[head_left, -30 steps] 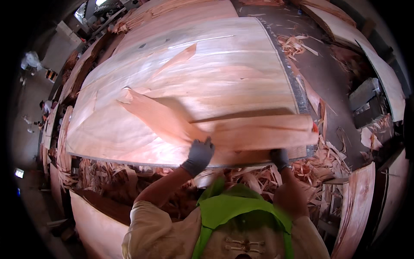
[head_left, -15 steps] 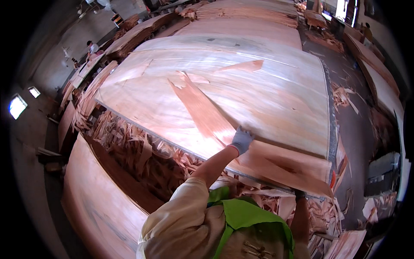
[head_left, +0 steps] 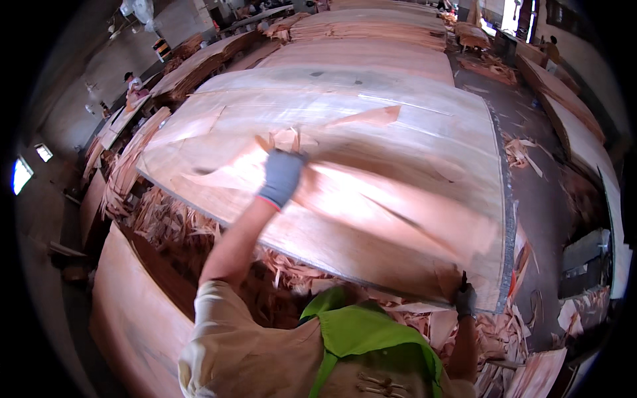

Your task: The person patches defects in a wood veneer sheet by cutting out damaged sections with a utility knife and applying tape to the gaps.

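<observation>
Head view, from the left: well beyond the left hand [head_left: 284,178], to its far left, a co-worker [head_left: 135,86] is beside stacked sheets. Nearer, to that hand's left, hangs a bundle of veneer strips [head_left: 138,156], with a large curved sheet [head_left: 129,285] below it and torn scraps [head_left: 169,219] between.

The left hand, in a grey glove with a red cuff, looks closed, its fingers curled over the left end of a loose veneer sheet [head_left: 385,205]; blur hides the thumb. That sheet runs from this hand toward the right and slightly nearer the body, over a broad pale panel [head_left: 464,132], its shadow suggesting part of it is raised. A narrow torn piece [head_left: 367,117] lies on the panel, beyond the left hand and to its right.

The right hand [head_left: 466,298], in a dark glove, is at the panel's near edge, below the sheet's blurred right end and seemingly apart from it. I cannot tell how far open it is or whether it holds anything. Farther right are floor shavings [head_left: 521,151] and a grey block [head_left: 584,265].

The step in hand seems to be positioning the loose sheet; the next move would call for steadying its right end and keeping the thin wood from tearing.
</observation>
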`<state>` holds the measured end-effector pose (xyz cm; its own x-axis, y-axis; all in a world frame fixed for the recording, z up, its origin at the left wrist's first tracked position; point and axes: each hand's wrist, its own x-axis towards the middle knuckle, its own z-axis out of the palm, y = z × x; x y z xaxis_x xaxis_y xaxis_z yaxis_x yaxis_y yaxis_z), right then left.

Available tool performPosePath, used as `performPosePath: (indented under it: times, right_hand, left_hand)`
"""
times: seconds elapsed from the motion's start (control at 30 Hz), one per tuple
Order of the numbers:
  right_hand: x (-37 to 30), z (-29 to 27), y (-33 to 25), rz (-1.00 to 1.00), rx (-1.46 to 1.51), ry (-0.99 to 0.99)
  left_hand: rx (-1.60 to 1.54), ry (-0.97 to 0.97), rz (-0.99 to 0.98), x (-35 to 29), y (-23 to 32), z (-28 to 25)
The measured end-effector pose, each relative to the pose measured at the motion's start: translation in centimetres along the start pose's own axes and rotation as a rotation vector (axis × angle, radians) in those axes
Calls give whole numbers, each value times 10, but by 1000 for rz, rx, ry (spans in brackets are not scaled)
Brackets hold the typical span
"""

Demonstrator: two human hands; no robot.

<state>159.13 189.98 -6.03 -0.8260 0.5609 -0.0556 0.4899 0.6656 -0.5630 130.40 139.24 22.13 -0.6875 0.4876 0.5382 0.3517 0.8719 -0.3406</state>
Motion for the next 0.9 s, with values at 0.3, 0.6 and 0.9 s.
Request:
performPosePath:
  times: [0.3, 0.6, 0.9]
  right_hand:
    - [-9, -16, -3, 181, -88, 42]
    - [-151, -3, -77, 432, -178, 206]
    - [-369, 13, -38, 828, 141, 364]
  left_hand:
    - [436, 111, -289, 76, -315, 55]
    - [147, -73, -657, 62, -459, 181]
    - [-199, -45, -696, 128, -391, 305]
